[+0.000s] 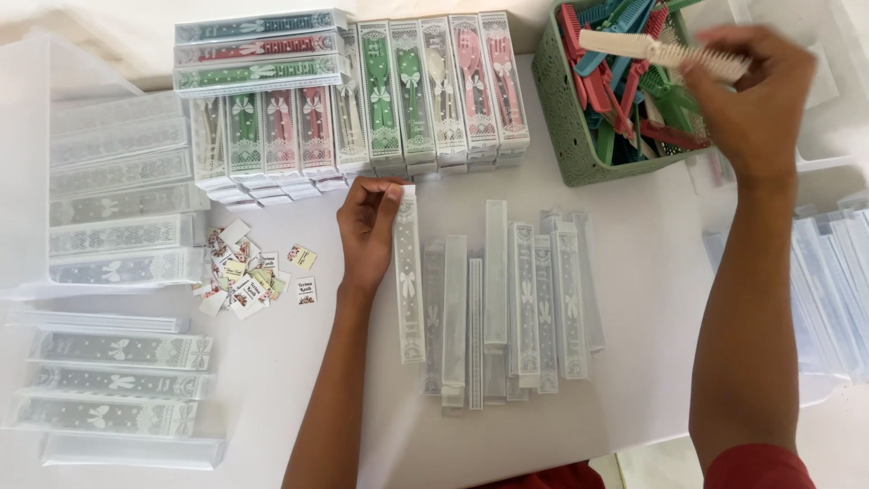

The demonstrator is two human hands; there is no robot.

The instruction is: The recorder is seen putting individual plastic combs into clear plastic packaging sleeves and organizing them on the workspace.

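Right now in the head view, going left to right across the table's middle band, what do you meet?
Empty clear boxes → pile of small paper tags → left hand holding a clear box → row of flat clear boxes → right forearm → clear sleeves at the right edge.

Left hand (367, 226): forearm extended forward, fingers curled in a pinch; right hand (756, 100): raised, fingers closed in grip.

bare table (652, 272) between green basket (557, 109) and clear boxes (507, 299); elsewhere crowded.
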